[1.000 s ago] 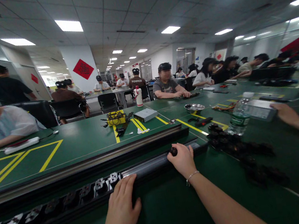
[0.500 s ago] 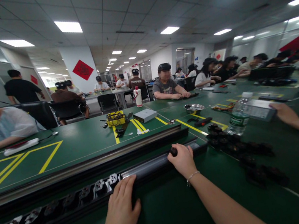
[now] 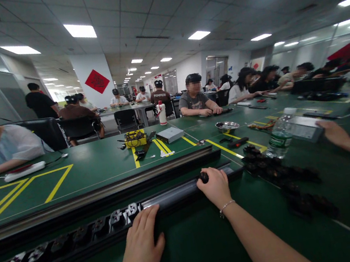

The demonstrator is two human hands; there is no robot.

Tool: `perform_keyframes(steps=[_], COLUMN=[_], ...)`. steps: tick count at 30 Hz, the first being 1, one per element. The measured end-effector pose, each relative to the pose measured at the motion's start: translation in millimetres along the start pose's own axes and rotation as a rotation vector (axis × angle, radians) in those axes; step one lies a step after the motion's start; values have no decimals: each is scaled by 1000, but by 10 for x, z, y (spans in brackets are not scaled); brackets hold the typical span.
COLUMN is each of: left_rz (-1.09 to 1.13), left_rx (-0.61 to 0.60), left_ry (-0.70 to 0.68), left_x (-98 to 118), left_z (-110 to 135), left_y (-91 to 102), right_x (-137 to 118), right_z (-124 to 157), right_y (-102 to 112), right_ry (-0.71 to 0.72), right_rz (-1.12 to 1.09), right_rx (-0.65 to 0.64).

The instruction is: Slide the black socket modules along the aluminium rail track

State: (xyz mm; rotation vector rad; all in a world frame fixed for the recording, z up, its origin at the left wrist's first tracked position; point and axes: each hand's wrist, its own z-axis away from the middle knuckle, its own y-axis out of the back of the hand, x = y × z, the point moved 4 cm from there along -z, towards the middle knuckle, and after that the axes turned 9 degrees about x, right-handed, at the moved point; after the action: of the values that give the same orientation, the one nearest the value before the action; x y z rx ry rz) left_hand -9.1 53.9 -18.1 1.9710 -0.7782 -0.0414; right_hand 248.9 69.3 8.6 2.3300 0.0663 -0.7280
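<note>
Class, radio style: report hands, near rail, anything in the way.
Left hand on near rail, beside its dark modules. Right hand gripping small dark piece at rail. No obstruction seen between hands; bottle off to the right.

At centre, the person's right hand [image 3: 216, 187] hides most of a small dark rounded part [image 3: 204, 177], while the left hand [image 3: 146, 235] covers some of a long black channel [image 3: 176, 196]. The left edge crops that channel and its row of black-and-silver pieces [image 3: 80, 234]. At right, a heap of small black parts [image 3: 271, 169] blurs together; print on a clear, green-labelled plastic bottle [image 3: 278, 140] is too small to read.
</note>
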Motion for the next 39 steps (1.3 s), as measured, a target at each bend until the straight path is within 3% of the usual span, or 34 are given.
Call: perform_keyframes(steps=[39], left_rz=[-4], left_rx=[-35], left_ry=[21], left_x=[21], left_z=[-7], left_y=[21], right_x=[56], right_z=[-14], right_y=[-2], right_ry=[-79], right_rz=[52], right_rx=[26])
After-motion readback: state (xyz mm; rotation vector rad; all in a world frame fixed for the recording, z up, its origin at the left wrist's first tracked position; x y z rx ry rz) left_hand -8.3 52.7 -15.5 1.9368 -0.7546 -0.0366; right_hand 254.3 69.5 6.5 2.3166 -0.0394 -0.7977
